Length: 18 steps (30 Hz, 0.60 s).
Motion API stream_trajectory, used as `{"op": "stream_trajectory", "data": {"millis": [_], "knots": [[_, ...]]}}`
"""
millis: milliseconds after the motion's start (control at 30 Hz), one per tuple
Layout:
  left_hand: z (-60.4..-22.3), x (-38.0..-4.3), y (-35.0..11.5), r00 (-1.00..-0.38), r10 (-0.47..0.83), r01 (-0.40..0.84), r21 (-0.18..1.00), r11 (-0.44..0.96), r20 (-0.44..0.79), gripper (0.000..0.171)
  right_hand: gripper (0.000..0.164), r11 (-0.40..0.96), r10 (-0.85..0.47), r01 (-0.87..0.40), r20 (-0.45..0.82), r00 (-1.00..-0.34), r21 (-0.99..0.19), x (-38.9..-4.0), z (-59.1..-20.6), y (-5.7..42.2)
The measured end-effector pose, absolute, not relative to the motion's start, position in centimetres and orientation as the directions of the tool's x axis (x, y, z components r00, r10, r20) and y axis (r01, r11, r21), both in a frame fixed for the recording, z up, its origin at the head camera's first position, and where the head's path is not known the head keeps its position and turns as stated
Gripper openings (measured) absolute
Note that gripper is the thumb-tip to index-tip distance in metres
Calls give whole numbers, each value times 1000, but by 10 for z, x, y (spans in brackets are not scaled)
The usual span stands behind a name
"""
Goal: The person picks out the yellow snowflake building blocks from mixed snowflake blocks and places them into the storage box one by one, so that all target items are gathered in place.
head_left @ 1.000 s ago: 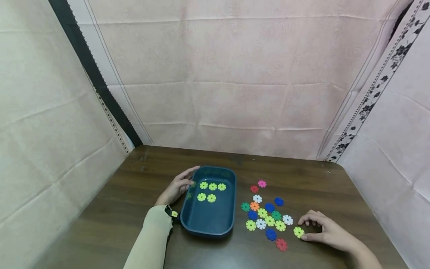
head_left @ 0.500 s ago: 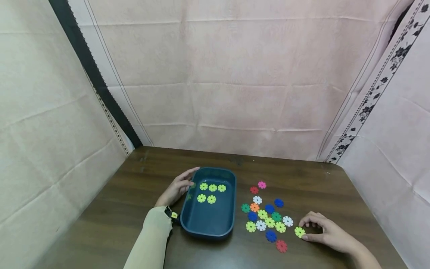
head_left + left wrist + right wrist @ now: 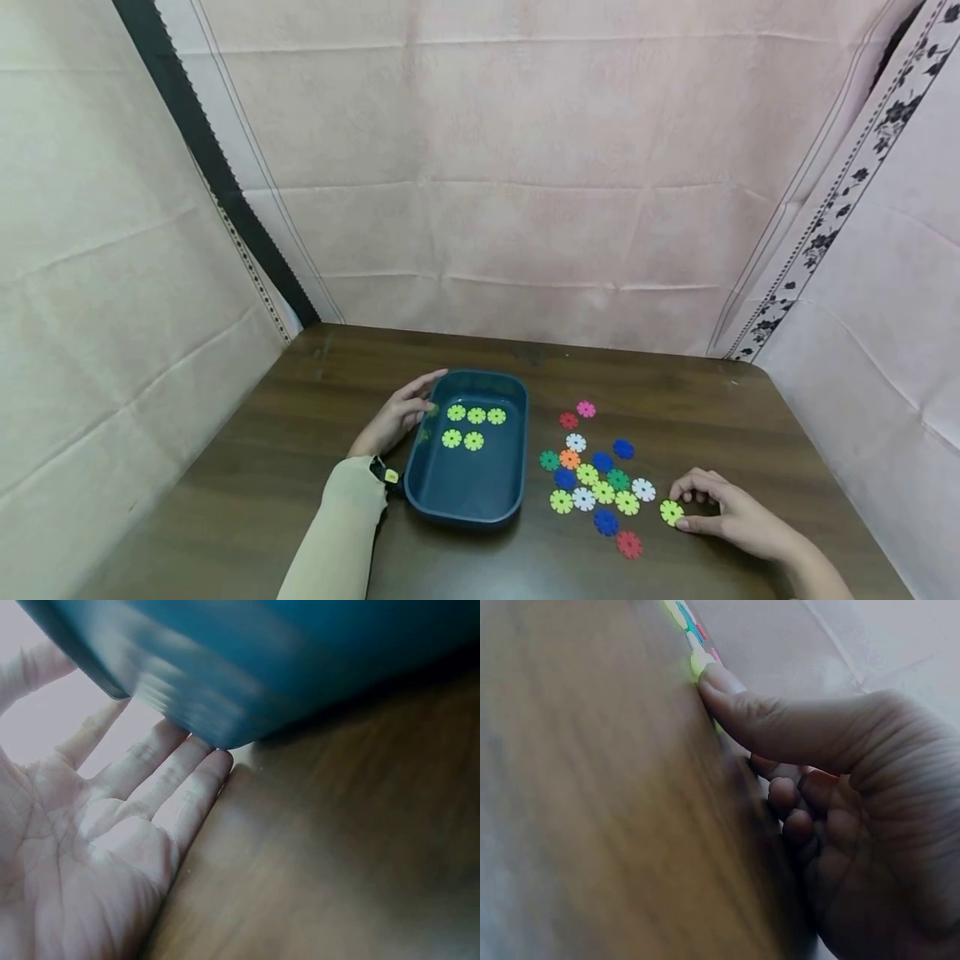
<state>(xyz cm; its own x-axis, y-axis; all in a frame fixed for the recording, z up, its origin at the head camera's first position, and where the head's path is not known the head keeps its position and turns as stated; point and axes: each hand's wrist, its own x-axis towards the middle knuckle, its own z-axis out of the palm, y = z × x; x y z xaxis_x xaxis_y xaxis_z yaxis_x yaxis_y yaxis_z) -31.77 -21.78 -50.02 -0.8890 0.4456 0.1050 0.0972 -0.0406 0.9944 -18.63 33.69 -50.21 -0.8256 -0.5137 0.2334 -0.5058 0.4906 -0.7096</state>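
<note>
A blue-green rectangular tray rests on the wooden table, with several yellow-green snowflake discs in two rows inside. My left hand holds the tray's left side near the far corner, thumb at the rim. In the left wrist view, the fingers lie against its outer wall, low by the tabletop. To the right, my right hand pinches a single yellow-green snowflake disc between thumb and index finger, right at the table surface. Its other fingers are curled toward the palm.
Between tray and right hand lie several loose notched discs: blue, red, white, green, orange, pink and yellow-green. Pale cloth hangs behind the table and on both sides.
The disc under my right thumb and index finger has shifted slightly right, away from the loose discs. My left hand and the tray stay in place.
</note>
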Motion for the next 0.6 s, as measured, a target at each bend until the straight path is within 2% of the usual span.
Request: {"op": "stream_trajectory", "data": {"millis": [233, 400, 600], "knots": [[-496, -319, -217, -885, 457, 80, 996, -49, 94, 56, 23, 497, -492, -464, 203, -847, -733, -186, -500, 337], [-497, -319, -217, -887, 449, 93, 994, -55, 108, 56, 14, 461, -452, -413, 193, -871, -785, -188, -500, 337], [-497, -319, -218, -879, 464, 86, 994, -65, 106, 56, 12, 461, -356, -398, 246, -901, -793, -190, -504, 337]]}}
